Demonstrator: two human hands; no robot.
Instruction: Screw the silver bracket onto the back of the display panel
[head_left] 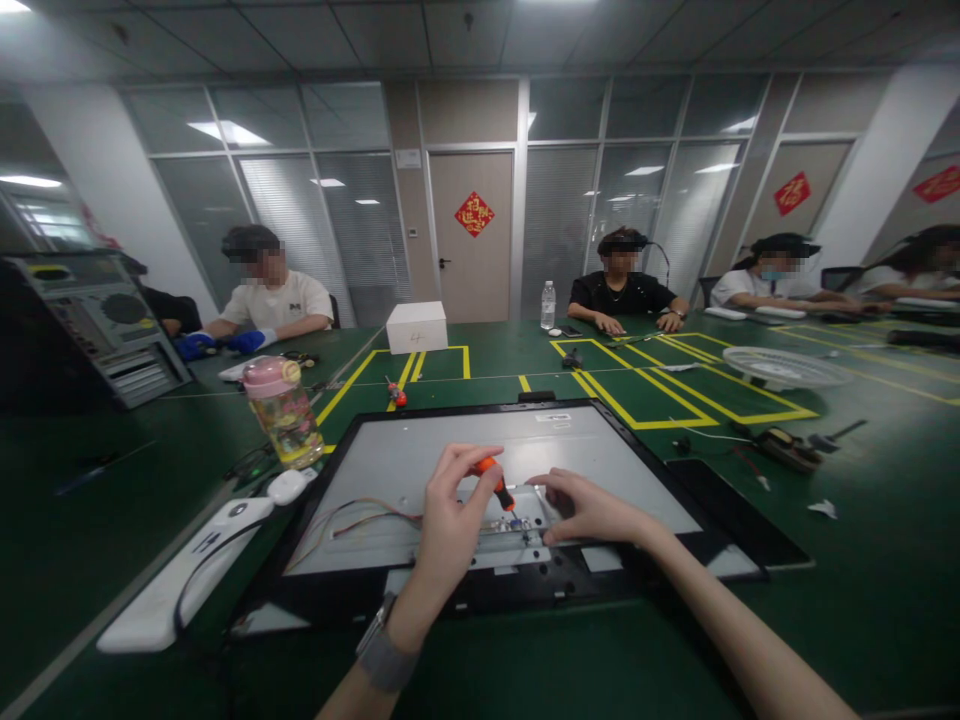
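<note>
My left hand [454,505], with a grey-banded watch on its wrist, grips an orange and black screwdriver [501,484] from above. The screwdriver tilts, its tip down at a small cluster of parts [514,523] near the front edge of a flat display panel [600,450]. The panel lies with its grey metal back up inside a black frame. My right hand [589,505] rests on the panel just right of the tip, thumb and fingers apart and curved around the parts. Thin coloured wires [367,505] run across the panel's left side, partly behind my left hand.
Left of the panel stand a white power strip [187,575], a pink-lidded bottle [281,415] and a computer case [112,330]. Right lies a dark flat panel [735,510]. Beyond are a white box [417,328], a red-handled tool [397,394], a water bottle [548,305] and several seated people.
</note>
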